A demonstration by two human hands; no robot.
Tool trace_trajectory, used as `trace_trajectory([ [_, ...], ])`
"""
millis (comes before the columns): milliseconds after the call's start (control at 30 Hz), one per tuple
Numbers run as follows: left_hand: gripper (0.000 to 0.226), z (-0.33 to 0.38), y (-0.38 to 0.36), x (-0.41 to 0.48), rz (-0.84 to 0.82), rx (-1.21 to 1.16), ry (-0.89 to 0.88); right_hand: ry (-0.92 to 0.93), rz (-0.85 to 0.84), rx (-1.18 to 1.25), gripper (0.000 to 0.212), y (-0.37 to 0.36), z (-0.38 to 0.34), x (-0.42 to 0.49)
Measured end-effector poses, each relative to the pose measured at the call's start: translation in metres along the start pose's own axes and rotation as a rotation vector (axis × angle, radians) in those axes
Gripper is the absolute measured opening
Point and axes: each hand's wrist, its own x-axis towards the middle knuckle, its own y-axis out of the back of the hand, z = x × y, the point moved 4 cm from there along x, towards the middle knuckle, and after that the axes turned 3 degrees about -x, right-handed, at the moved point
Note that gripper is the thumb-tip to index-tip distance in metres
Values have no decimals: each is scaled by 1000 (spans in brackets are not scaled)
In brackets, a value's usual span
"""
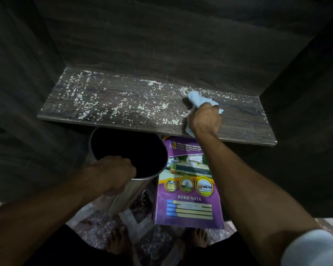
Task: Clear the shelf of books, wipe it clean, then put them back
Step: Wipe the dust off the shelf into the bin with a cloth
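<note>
**Shelf speckled white, cloth pressed on its right part**

The shelf (123, 104) is a dark wood-grain board set in a dark recess, with walls close on both sides and behind. White specks (81, 98) lie scattered over its left and middle parts, thickest toward the left end.

Below the shelf's front edge, left of its middle, is a round metal bin (123, 196). It is tilted, with its dark mouth turned up toward the shelf and its far rim just under the front edge. The left hand (112, 171) grips the bin's near rim, fingers curled over the edge into the mouth.

Just right of the bin, also below the shelf, is a purple book (188, 189) with "BUKU NOTA" printed on its cover. Its top edge is hidden under the shelf's front edge. Whether more books lie beneath it cannot be told.

On the shelf's right part, a pale blue cloth (198, 99) is bunched against the board where the specks end. The right hand (206, 120) clutches it, fingers closed around the wad and knuckles up, pressing it to the surface. The right forearm crosses the shelf's front edge and the book's upper right corner. Right of the cloth, the board shows bare wood grain with only a few specks along the back.

Beneath the shelf, two bare feet (117, 240) stand on a patterned tile floor (96, 225).
</note>
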Motion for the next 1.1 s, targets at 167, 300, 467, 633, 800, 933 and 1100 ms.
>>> trace_trajectory([
  [167,40,-2,1,1,15,-12,4,63,-28,-17,33,-16,-41,-11],
  [300,37,-4,-1,0,12,-4,12,135,-63,7,31,-25,-72,-20],
  [467,33,-4,-3,0,20,-6,19,117,-154,272,35,-25,-90,-17],
  [633,31,-1,0,-5,6,-23,31,-139,-226,715,49,-8,-55,22],
  [800,29,-4,-4,-5,10,-9,36,-126,-53,593,41,29,15,65],
  [933,28,-7,-8,-3,26,9,46,-162,38,403,52,52,72,83],
  [1100,29,-11,-7,-1,-1,5,49,-248,33,218,78,48,127,115],
])
